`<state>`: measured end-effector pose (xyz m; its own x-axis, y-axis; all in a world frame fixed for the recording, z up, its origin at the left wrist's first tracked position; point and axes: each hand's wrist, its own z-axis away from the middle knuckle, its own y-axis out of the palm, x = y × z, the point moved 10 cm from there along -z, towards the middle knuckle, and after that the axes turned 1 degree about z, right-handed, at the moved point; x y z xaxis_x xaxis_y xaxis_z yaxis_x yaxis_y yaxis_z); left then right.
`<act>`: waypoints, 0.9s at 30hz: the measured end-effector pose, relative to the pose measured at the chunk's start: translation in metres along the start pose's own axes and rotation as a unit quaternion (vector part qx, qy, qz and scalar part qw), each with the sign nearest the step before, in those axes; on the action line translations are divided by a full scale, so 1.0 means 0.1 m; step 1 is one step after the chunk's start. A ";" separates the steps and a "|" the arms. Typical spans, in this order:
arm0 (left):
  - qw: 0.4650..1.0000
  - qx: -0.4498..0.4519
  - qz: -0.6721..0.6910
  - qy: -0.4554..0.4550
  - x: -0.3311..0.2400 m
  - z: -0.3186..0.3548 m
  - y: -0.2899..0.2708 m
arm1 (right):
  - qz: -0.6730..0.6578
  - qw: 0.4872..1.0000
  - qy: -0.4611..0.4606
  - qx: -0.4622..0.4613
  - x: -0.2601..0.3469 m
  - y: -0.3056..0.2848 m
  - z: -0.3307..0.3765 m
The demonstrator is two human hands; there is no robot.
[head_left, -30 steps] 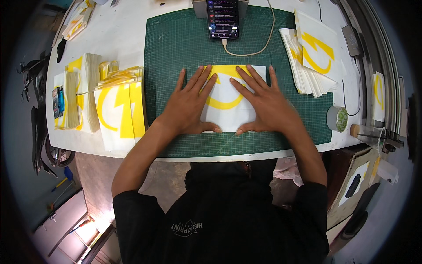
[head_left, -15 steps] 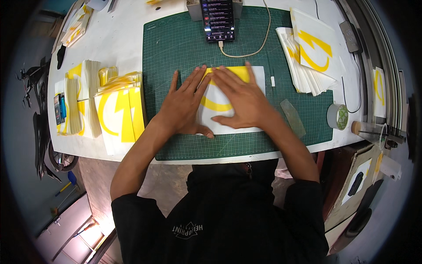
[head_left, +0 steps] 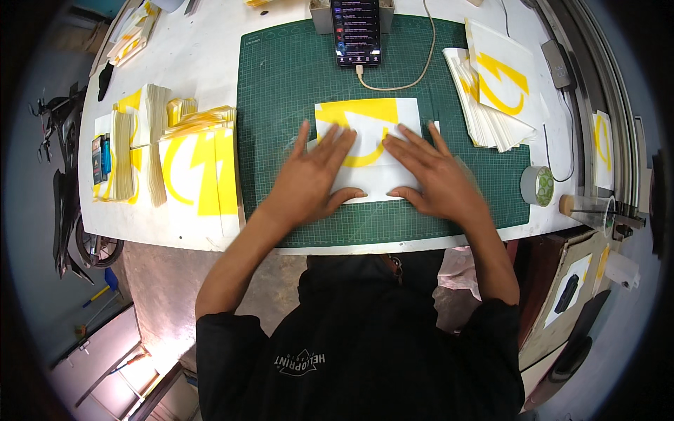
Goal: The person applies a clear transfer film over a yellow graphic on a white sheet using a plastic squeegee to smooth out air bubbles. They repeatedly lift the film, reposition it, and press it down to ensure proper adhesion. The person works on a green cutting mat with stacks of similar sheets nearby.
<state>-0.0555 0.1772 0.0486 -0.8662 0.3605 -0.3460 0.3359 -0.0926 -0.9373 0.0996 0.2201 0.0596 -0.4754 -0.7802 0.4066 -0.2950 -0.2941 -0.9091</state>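
A white sheet of paper (head_left: 368,179) printed with a yellow shape lies on the green cutting mat (head_left: 281,84), in front of me. A crease or folded edge seems to run across it. My left hand (head_left: 307,174) lies over the sheet's left side, fingers spread and thumb stretched inward along the near part. Mirroring it, my right hand (head_left: 437,177) covers the right side, its fingers extended and its thumb near the other. Both hands are slightly blurred and press flat, with nothing gripped.
Stacks of yellow-and-white folded paper (head_left: 200,172) stand left of the mat. More printed sheets (head_left: 491,105) fan out at the right. A phone (head_left: 357,31) with a charging cable (head_left: 430,49) leans at the back. A tape roll (head_left: 537,186) and a clear cup (head_left: 590,212) sit near the right edge.
Both hands have drawn apart and slid nearer to me over the sheet, uncovering more of its yellow print. A translucent strip on the mat is now hidden by my right hand.
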 end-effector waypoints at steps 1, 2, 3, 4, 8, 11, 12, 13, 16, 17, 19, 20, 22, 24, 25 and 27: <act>1.000 0.010 -0.004 0.002 -0.06 0.03 0.10 | 0.001 1.000 0.000 -0.018 -0.01 0.02 0.01; 0.998 -0.052 -0.039 0.020 -0.17 0.06 0.02 | 0.003 0.999 0.001 -0.036 -0.01 0.05 0.04; 0.998 -0.056 -0.033 0.019 -0.18 0.10 0.06 | 0.002 0.999 0.003 -0.051 0.00 0.08 0.08; 0.998 -0.060 -0.027 0.018 -0.17 0.14 0.12 | -0.004 0.997 -0.001 -0.074 0.02 0.09 0.11; 0.992 -0.106 0.061 -0.016 -0.08 0.17 0.08 | -0.013 0.993 -0.009 -0.115 0.00 0.11 0.16; 0.992 -0.110 0.062 -0.015 0.01 0.17 0.00 | -0.011 0.994 0.013 -0.103 -0.14 0.11 0.21; 0.993 -0.102 0.057 -0.012 0.02 0.19 -0.01 | -0.012 0.995 0.021 -0.099 -0.15 0.09 0.19; 0.994 -0.094 0.052 -0.009 0.02 0.20 -0.03 | -0.015 0.992 0.011 -0.125 -0.09 0.03 0.17; 0.995 -0.091 0.034 -0.003 0.02 0.22 -0.02 | -0.020 0.985 -0.007 -0.171 0.06 -0.07 0.12; 0.995 -0.093 0.027 -0.002 0.02 0.22 -0.02 | -0.019 0.986 -0.007 -0.164 0.06 -0.05 0.13; 0.995 -0.099 0.011 0.001 -0.02 0.24 -0.02 | -0.010 0.988 -0.002 -0.156 0.06 -0.02 0.17; 0.995 -0.102 0.004 0.002 -0.03 0.24 -0.02 | -0.006 0.988 0.000 -0.155 0.07 0.02 0.20; 0.994 -0.107 0.033 -0.006 -0.01 0.27 0.00 | -0.004 0.988 0.001 -0.153 0.06 0.06 0.23; 0.992 -0.118 0.043 -0.003 0.02 0.30 0.00 | -0.003 0.988 0.001 -0.157 0.02 0.06 0.24; 0.991 -0.126 0.037 0.003 0.04 0.32 -0.01 | 0.005 0.987 -0.004 -0.159 0.03 0.04 0.25; 0.989 -0.142 0.014 0.027 0.00 0.36 -0.02 | 0.020 0.987 -0.015 -0.161 0.11 0.01 0.30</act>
<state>-0.0693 0.1442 0.0493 -0.8367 0.4108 -0.3622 0.4565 0.1580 -0.8756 0.1188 0.1952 0.0606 -0.4693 -0.8046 0.3639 -0.5267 -0.0757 -0.8467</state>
